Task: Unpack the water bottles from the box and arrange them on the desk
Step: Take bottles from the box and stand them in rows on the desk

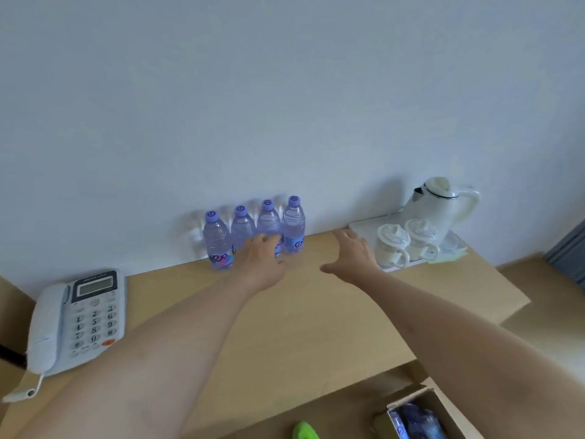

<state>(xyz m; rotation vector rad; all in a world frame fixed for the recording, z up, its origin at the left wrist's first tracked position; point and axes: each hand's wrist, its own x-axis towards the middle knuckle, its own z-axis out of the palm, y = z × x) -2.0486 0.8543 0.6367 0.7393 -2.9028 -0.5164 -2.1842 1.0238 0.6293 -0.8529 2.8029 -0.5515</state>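
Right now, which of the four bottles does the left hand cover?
The third bottle from the left: the left hand hides its label; the other labels show.

A plain pale wall (285, 90) rises behind a light wooden desk (316, 318).

Four water bottles (254, 231) with purple caps stand upright in a row on the desk (316, 312), against the white wall (285, 90). The left hand (264, 263) reaches to the row, fingers at the lower part of the middle bottles; whether they curl round one cannot be told. The right hand (354, 253) hovers over the desk just right of the row, fingers straight and spread, holding nothing. A phone (76, 321) lies at the left desk edge. On the right, a tray (364, 226) carries a white kettle (440, 205) and two lidded cups (405, 243). An open box (418, 413) at lower right holds more bottles. A green object (305, 430) lies beside it.
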